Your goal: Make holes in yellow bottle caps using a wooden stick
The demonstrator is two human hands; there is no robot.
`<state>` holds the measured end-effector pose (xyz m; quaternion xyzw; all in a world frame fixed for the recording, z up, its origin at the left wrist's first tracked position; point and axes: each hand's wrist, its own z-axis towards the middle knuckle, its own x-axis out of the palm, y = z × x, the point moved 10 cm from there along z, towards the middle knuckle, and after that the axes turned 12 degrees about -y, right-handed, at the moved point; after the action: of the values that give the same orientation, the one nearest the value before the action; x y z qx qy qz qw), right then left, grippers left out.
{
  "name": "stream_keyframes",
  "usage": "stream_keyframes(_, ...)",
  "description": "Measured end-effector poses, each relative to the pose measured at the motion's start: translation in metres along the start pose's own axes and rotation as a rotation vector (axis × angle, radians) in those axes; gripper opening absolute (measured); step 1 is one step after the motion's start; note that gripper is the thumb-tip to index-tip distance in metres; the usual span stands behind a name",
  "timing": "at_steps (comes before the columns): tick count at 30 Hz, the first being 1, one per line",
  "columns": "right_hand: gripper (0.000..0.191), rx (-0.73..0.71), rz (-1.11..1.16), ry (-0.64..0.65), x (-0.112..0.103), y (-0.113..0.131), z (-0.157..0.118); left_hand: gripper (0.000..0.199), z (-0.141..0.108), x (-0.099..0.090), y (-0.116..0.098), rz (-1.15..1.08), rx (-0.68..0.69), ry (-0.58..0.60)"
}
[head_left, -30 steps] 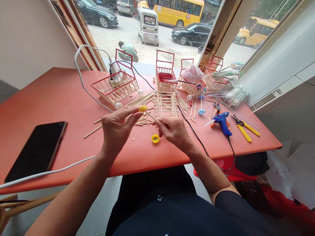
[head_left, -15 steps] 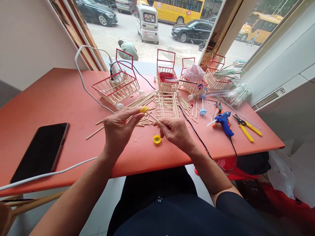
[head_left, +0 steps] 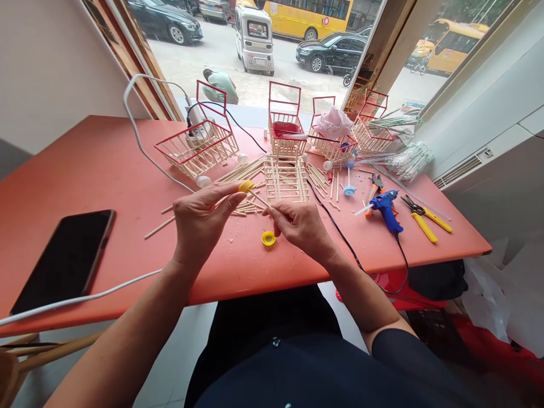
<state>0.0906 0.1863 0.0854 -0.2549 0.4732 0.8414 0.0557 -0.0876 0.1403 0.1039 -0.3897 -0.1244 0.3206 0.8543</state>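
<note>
My left hand (head_left: pixel 204 212) pinches a yellow bottle cap (head_left: pixel 246 186) between thumb and fingers, above the table. A thin wooden stick (head_left: pixel 258 198) runs from the cap to my right hand (head_left: pixel 297 224), whose thumb and fingers are closed on its other end. The stick's tip meets the cap; whether it is fixed there I cannot tell. Below, a second yellow cap (head_left: pixel 268 239) lies on the table with its hollow side up. Just beyond my hands lies a lattice frame of wooden sticks (head_left: pixel 285 178).
Loose sticks (head_left: pixel 246 170) surround the frame. Small red-trimmed stick carts (head_left: pixel 199 147) stand along the window. At right lie a blue glue gun (head_left: pixel 386 209), yellow-handled pliers (head_left: pixel 426 218) and an axle with a light-blue wheel (head_left: pixel 349 190). A phone (head_left: pixel 63 258) and white cable (head_left: pixel 127 290) lie left.
The whole view has shifted slightly. Both hands keep hold of the cap and stick in nearly the same pose, and the second cap stays on the table.
</note>
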Motion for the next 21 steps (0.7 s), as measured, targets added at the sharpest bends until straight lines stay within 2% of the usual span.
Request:
stream_keyframes(8, 0.029, -0.003, -0.022, 0.004, 0.0007, 0.0001, -0.0004, 0.016, 0.0007, 0.0001, 0.0002, -0.006, -0.038, 0.014)
stream_keyframes(21, 0.034, -0.019, -0.013, -0.004, -0.0002, 0.0009, -0.0004, 0.018, 0.0008, 0.0002, 0.0016, -0.02, -0.045, 0.012)
